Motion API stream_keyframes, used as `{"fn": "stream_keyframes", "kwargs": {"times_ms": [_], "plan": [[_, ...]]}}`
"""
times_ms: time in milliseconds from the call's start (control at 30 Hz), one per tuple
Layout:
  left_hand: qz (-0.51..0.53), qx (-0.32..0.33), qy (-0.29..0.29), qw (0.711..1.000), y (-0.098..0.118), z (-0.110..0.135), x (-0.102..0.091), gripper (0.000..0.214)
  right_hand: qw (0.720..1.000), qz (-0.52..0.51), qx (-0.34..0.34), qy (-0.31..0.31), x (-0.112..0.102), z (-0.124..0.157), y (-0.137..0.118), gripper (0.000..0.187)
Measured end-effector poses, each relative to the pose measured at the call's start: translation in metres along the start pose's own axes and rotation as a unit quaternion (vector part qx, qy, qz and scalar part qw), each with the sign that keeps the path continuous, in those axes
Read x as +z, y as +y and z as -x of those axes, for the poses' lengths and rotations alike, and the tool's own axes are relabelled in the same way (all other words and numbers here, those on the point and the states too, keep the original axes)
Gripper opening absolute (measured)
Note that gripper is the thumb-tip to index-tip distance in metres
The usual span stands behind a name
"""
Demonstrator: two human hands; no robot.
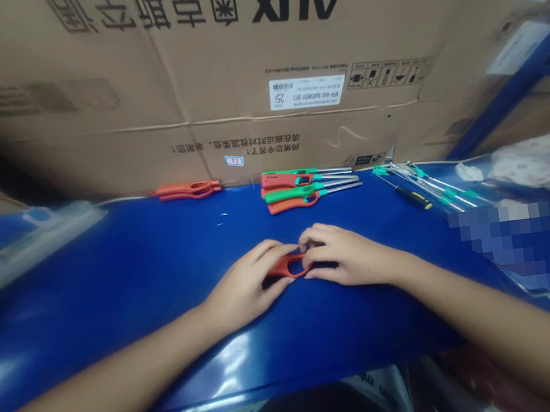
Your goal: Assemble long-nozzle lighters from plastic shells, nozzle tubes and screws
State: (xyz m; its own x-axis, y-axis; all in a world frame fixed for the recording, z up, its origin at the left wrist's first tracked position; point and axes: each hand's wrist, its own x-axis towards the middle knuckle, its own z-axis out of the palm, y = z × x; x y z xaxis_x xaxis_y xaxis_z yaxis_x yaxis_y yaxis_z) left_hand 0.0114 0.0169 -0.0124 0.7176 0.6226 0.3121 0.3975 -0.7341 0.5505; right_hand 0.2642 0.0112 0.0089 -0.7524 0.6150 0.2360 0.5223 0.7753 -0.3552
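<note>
Over the middle of the blue tabletop (198,356), my left hand (249,283) is closed round the body of a red lighter handle (283,268). My right hand (338,255) pinches the trigger-loop end of the same handle, its fingertips on the loop. No metal tube shows on this piece; part of it is covered by my fingers. Beyond my hands lies a pile of several stick lighters (293,193) in red and green, their metal tubes pointing right. To its left rest some red lighter handles (187,190) without tubes.
A large cardboard box (221,92) stands along the back edge. Metal lighter tubes with green ends (446,191) and a black-and-yellow screwdriver (414,197) lie at the right. A clear plastic bag (58,239) sits at the left, a white patterned cloth (540,157) at the far right.
</note>
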Motion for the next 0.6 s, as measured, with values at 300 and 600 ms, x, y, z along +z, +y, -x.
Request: {"fn": "stream_keyframes", "kwargs": {"times_ms": [300, 600], "plan": [[0.024, -0.027, 0.08, 0.996, -0.01, -0.003, 0.002, 0.034, 0.998, -0.01, 0.069, -0.011, -0.019, 0.014, 0.021, 0.008], [0.011, -0.048, 0.089, 0.995, -0.012, -0.005, 0.001, 0.041, 0.986, -0.032, 0.085, 0.137, -0.025, 0.012, 0.023, 0.019]]}}
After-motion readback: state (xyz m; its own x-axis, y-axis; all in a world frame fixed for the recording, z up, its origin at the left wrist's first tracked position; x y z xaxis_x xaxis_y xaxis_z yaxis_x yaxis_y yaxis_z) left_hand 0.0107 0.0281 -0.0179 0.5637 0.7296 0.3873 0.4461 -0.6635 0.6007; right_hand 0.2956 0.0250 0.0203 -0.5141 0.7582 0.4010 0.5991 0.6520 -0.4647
